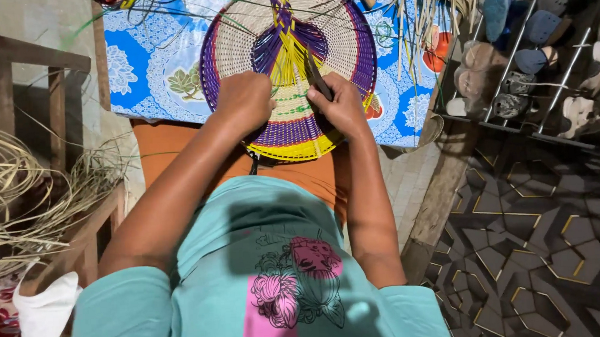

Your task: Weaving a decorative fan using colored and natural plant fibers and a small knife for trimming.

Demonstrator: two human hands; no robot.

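Head view: left hand [245, 100] presses closed on the woven fan [289, 68] lying on the patterned table [144, 67], right hand [341, 106] grips a dark blade [317, 77]; slipping could cut strands.

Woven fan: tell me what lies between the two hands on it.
In the head view, between the left hand and right hand lies the woven fan itself: its yellow strand bundle and cream weave crossed by green strands.

Teal short-sleeved shirt [264, 284], loose fit. Front print: pink square, dark line-drawn flowers, pink animal head. Orange garment [178, 150] over lap. Forearms bare, no jewellery visible.
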